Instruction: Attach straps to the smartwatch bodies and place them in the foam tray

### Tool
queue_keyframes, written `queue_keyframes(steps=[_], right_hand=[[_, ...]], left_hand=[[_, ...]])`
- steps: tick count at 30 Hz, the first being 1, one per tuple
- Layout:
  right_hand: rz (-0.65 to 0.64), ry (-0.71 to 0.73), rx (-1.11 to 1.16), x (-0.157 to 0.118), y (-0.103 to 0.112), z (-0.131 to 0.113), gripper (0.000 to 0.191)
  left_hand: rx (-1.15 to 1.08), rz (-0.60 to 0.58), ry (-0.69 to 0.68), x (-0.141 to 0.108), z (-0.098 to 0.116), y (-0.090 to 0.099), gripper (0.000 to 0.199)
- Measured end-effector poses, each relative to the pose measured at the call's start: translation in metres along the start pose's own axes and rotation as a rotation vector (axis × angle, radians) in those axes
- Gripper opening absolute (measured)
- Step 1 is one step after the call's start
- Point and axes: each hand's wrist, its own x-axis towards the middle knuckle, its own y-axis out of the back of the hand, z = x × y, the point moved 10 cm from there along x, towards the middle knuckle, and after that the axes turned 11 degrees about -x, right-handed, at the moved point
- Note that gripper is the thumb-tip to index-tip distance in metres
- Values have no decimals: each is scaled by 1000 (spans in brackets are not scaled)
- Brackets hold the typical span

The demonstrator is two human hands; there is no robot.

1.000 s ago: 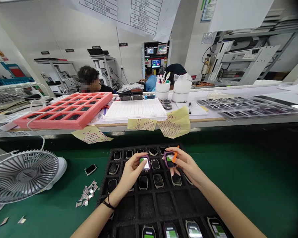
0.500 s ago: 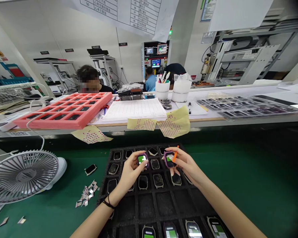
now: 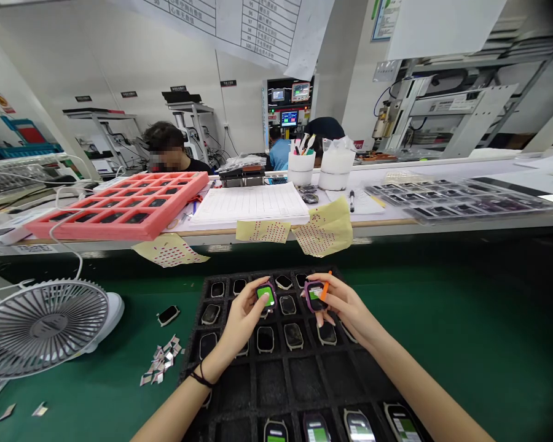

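Observation:
Above a black foam tray (image 3: 271,382), my left hand (image 3: 246,312) grips a purple-framed smartwatch (image 3: 268,293) with a green lit screen, the thumb lying on the glass. To its right, my right hand (image 3: 343,304) is closed around a second purple-framed smartwatch (image 3: 311,301), part of whose screen shows green. A thin orange stick (image 3: 326,288) is also pinched in my right hand; I cannot make out what kind of tool it is. Under both hands, dark-screened watches (image 3: 294,336) sit in the tray's compartments. Lit watches (image 3: 358,425) fill several compartments of the near row.
A white fan (image 3: 46,325) stands at left, near one loose watch (image 3: 168,315) and small scraps (image 3: 161,359) on the green mat. On the shelf ahead are a pink foam tray (image 3: 152,228), a paper form (image 3: 253,202), white tubs (image 3: 301,167) and clear trays (image 3: 470,199). People sit beyond.
The left watch's screen has turned from green with white to nearly all green, and my left thumb has shifted left across it. My right hand has hardly moved.

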Motion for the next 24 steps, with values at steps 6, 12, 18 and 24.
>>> queue_keyframes(steps=[6,12,18,24], right_hand=[[-4,10,12,0,0,-1,37],[-5,5,4,0,-1,-1,39],[-3,-17,23,0,-5,0,37],[-90,-118,2,-5,-30,17,43]], left_hand=[[-16,-78,-15,1,-2,-7,57],[-14,-27,-47,3,-3,-3,47],[42,-94,-58,1,-8,-9,61],[345,-173,-187,-14,13,-27,47]])
